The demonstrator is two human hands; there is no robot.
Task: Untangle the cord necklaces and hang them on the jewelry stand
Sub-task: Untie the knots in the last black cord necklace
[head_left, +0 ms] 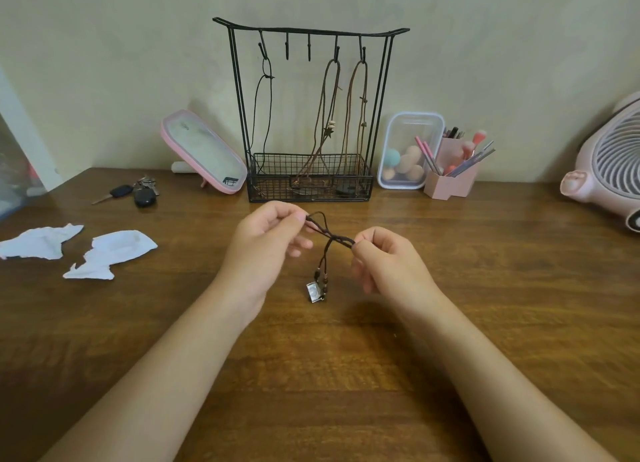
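centrally, a dark cord necklace (329,237) is pinched between the fingers of the left hand (265,243) and right hand (384,264) above the tabletop (485,288), its pendant (314,292) dangling. at 12 o'clock, three necklaces are hung on the jewelry stand (310,115).

Dark cord necklace (329,241), seemingly twisted, hangs before the black stand (310,115) bearing three necklaces.
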